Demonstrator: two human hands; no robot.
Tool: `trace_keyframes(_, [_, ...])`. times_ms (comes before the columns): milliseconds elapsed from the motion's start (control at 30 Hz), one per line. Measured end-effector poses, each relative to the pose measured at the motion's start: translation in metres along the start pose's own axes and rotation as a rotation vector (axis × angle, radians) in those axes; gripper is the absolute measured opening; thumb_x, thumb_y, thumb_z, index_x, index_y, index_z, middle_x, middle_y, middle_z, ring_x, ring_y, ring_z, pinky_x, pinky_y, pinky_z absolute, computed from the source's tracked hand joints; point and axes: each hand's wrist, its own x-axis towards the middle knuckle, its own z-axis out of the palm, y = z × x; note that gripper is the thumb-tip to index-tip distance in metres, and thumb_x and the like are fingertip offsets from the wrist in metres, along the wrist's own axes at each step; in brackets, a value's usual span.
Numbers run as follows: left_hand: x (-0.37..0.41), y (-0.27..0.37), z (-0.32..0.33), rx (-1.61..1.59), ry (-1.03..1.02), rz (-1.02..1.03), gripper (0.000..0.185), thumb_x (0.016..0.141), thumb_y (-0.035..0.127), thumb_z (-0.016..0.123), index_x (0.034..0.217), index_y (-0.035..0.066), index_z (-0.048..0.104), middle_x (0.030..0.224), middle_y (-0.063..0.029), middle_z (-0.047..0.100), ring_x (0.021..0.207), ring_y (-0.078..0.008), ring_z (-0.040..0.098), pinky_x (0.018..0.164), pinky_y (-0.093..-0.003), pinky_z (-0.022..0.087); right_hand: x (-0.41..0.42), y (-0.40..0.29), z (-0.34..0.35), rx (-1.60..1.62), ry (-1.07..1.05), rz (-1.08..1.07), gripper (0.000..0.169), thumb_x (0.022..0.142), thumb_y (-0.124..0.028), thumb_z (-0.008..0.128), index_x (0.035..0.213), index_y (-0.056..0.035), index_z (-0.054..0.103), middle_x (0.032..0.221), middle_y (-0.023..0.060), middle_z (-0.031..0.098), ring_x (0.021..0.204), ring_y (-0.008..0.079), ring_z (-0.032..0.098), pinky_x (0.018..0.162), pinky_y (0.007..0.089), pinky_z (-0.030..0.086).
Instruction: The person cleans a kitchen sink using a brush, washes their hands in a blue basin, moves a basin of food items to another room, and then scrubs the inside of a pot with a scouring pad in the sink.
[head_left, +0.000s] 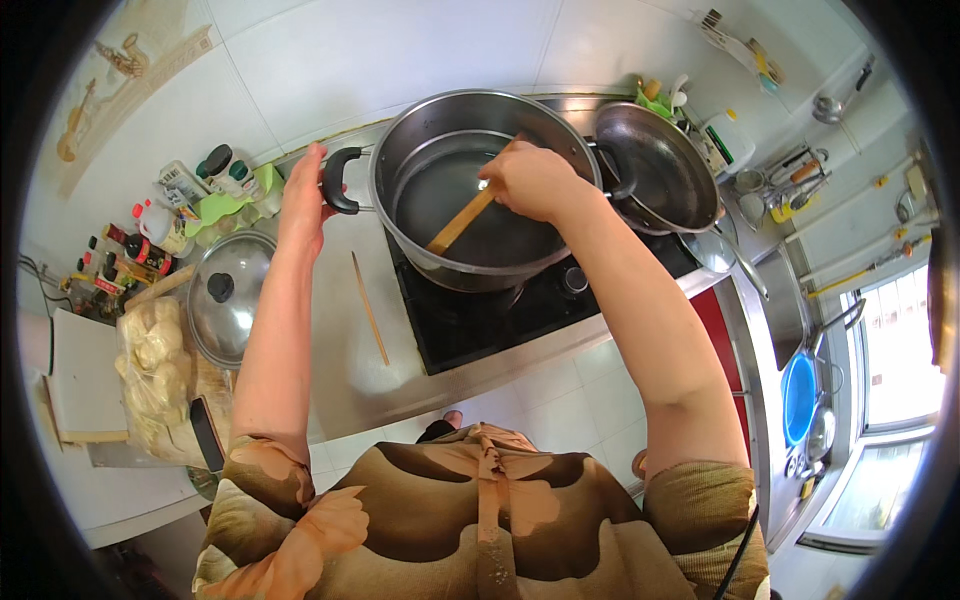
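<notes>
A large stainless steel pot (480, 274) with black handles stands on the black cooktop (450, 337); clear liquid, apparently water, covers its bottom. Inside it, a flat wooden stick (461, 223) slants from the near left wall towards the far right wall. My right hand (529, 180) reaches into the pot and grips this stick near its upper end. At the pot's left side, my left hand (304, 199) is against the black handle (341, 180), its fingers partly hidden behind it. A thin wooden stick (370, 307) lies on the steel counter between my left forearm and the cooktop.
A wok (656, 165) tilts against the pot's right side. Left of my forearm are a domed lid (232, 300), seasoning bottles (146, 251), a plastic bag of pale round pieces (154, 360) and a dark phone (206, 433). A blue basin (799, 397) stands far right.
</notes>
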Motion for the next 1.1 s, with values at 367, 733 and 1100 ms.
trace_keyframes(367, [0.022, 0.011, 0.0, -0.31, -0.253, -0.272, 0.029, 0.095, 0.026, 0.047, 0.117, 0.01, 0.053, 0.072, -0.0005, 0.05, 0.057, -0.0099, 0.045, 0.049, -0.0251, 0.039, 0.081, -0.017, 0.031, -0.533, -0.492, -0.175, 0.023, 0.078, -0.014, 0.061, 0.099, -0.017, 0.069, 0.101, 0.0061, 0.064, 0.101, 0.024, 0.057, 0.092, 0.0389, 0.04])
trace_keyframes(733, [0.028, 0.004, -0.009, -0.544, -0.312, -0.338, 0.034, 0.093, 0.025, 0.051, 0.12, 0.005, 0.052, 0.075, 0.0009, 0.048, 0.055, -0.0062, 0.04, 0.047, -0.0207, 0.034, 0.041, -0.018, -0.09, -0.393, 0.295, -0.129, 0.01, 0.078, -0.015, 0.061, 0.085, -0.0099, 0.066, 0.081, 0.0094, 0.063, 0.084, 0.028, 0.06, 0.076, 0.0384, 0.047])
trace_keyframes(1100, [0.031, 0.004, -0.002, -0.721, -0.375, -0.408, 0.032, 0.095, 0.019, 0.046, 0.122, 0.002, 0.046, 0.07, 0.0011, 0.042, 0.047, -0.0033, 0.033, 0.039, -0.0175, 0.027, -0.064, 0.09, -0.128, 0.832, 0.647, 0.519, 0.024, 0.083, -0.014, 0.053, 0.103, -0.0024, 0.059, 0.077, 0.0055, 0.06, 0.063, 0.0136, 0.059, 0.058, 0.0262, 0.046])
